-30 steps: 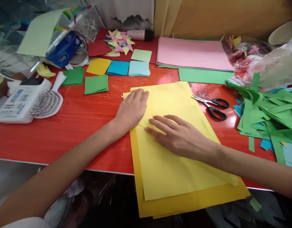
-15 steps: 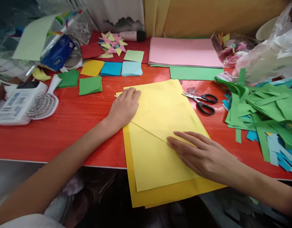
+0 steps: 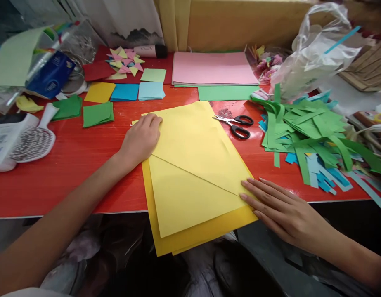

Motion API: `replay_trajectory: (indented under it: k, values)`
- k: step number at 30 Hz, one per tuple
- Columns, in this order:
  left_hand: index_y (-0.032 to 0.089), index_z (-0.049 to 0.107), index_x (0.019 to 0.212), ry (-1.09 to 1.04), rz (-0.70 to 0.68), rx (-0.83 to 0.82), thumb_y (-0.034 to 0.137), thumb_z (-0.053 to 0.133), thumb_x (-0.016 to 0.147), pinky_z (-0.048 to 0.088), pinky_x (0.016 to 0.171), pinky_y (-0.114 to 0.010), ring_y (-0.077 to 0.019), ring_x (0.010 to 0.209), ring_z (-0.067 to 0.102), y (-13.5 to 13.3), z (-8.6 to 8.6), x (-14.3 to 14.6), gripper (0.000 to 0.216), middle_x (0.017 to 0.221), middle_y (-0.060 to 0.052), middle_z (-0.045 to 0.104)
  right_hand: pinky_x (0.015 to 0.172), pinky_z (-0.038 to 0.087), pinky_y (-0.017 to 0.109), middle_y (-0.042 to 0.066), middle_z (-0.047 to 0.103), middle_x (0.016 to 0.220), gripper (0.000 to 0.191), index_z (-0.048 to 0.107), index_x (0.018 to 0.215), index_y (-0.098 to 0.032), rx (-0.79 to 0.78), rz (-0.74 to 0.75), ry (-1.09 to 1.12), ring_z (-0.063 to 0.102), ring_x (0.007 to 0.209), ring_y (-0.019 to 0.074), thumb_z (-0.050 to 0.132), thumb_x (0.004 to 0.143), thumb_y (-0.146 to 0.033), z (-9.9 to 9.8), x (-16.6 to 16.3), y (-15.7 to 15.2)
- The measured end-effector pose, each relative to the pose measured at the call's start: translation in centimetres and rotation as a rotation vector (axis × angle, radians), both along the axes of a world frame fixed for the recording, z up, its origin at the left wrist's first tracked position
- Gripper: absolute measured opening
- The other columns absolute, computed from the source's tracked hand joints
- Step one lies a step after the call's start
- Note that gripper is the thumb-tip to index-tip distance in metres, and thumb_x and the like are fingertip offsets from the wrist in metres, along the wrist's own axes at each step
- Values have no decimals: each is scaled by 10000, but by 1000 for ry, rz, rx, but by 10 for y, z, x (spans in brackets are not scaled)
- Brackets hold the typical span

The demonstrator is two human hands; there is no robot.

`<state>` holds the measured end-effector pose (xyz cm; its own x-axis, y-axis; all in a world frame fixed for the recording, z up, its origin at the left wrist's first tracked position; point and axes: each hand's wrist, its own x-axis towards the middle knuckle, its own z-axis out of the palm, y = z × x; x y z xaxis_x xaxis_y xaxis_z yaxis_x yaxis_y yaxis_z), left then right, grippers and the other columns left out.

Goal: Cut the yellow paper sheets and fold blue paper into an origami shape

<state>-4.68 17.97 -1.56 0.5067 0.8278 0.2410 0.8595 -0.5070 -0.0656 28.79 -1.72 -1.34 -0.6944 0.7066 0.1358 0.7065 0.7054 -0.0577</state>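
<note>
A light yellow sheet of paper (image 3: pixel 190 206) lies with a slanting folded edge across it, over darker yellow sheets (image 3: pixel 209 242). My left hand (image 3: pixel 143 136) presses down on the paper's left side, fingers side by side and slightly bent, thumb hidden. At the right end of the slanting edge, my right hand (image 3: pixel 281 210) rests its fingertips on the paper, fingers stretched out. Black-handled scissors (image 3: pixel 236 123) lie part open just beyond the paper's right edge.
The sheets overhang the red table's (image 3: pixel 94 185) front edge. Green paper strips (image 3: pixel 311 123) are heaped at right, near a plastic bag (image 3: pixel 317 62). Behind are pink sheets (image 3: pixel 213 68) and small blue squares (image 3: pixel 124 92). A hairbrush (image 3: pixel 35 142) lies at left.
My right hand has slid rightward along the slanting edge to the paper's right side. My left hand stays at the left side. The view has shifted to the right.
</note>
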Motion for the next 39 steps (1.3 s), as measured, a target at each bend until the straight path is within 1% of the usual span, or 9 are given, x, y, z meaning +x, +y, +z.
replay_trajectory:
  k: [8, 14, 16, 18, 21, 24, 29, 34, 39]
  values:
    - [144, 487, 1227, 8, -14, 11, 193, 295, 924, 475, 852, -388, -287, 1133, 541, -5, 2, 1, 362, 1241, -155, 567, 1087, 397, 451, 130, 402, 1463, 568, 380, 1431, -158, 8, -63, -1, 362, 1365, 277, 514, 880, -130, -1, 23, -22]
    - [155, 555, 1142, -79, -9, 178, 232, 313, 941, 455, 851, -443, -311, 1110, 556, -6, 1, -1, 324, 1164, -177, 600, 1095, 392, 372, 54, 452, 1441, 535, 442, 1398, -230, -185, -105, 299, 381, 1358, 217, 475, 880, -101, -9, 37, -28]
    - [160, 574, 1097, -88, -145, 256, 249, 370, 937, 451, 871, -423, -283, 1072, 575, -12, 6, 0, 275, 1111, -153, 627, 1101, 380, 356, 21, 450, 1444, 495, 486, 1362, -273, -267, -169, 390, 396, 1349, 195, 465, 893, -115, -8, 37, -29]
    - [143, 586, 1056, -52, -390, 260, 294, 441, 924, 470, 862, -385, -256, 1026, 595, -23, 11, 3, 247, 1051, -128, 658, 1100, 380, 338, -8, 483, 1418, 459, 507, 1337, -315, -361, -236, 443, 430, 1325, 177, 471, 908, -157, -2, 37, -28]
    - [131, 589, 1061, 31, -660, 225, 439, 508, 890, 490, 834, -359, -255, 1033, 601, -38, 19, 8, 362, 1051, -111, 678, 1055, 432, 302, -34, 573, 1329, 391, 526, 1305, -359, -534, -397, 455, 532, 1233, 155, 470, 931, -262, 15, 39, -21]
    - [135, 602, 1050, 126, -763, 241, 402, 492, 909, 498, 786, -337, -232, 982, 628, -43, 22, 10, 322, 1013, -87, 699, 1023, 454, 312, -24, 607, 1286, 339, 570, 1257, -341, -554, -546, 419, 559, 1197, 163, 439, 945, -342, 34, 41, -2]
    - [134, 624, 1027, 218, -848, 316, 233, 481, 917, 506, 701, -312, -193, 865, 650, -40, 23, 8, 207, 994, -70, 712, 905, 477, 376, 97, 652, 1183, 349, 646, 1143, -186, -322, -557, 332, 625, 1041, 226, 431, 932, -361, 47, 37, 58]
    - [169, 633, 1015, 290, -879, 370, 71, 434, 901, 502, 651, -285, -174, 851, 659, -46, 27, 2, 250, 1016, -51, 717, 931, 464, 453, 142, 573, 1276, 427, 580, 1245, -151, -197, -502, 180, 573, 1122, 291, 428, 906, -361, 31, 28, 126]
    - [165, 603, 1077, 130, -802, 326, 93, 545, 842, 535, 761, -341, -216, 912, 651, -48, 18, -20, 251, 1066, -63, 707, 1027, 405, 476, 168, 513, 1325, 450, 561, 1257, -107, -97, -488, 91, 488, 1228, 313, 407, 900, -334, 10, 22, 157]
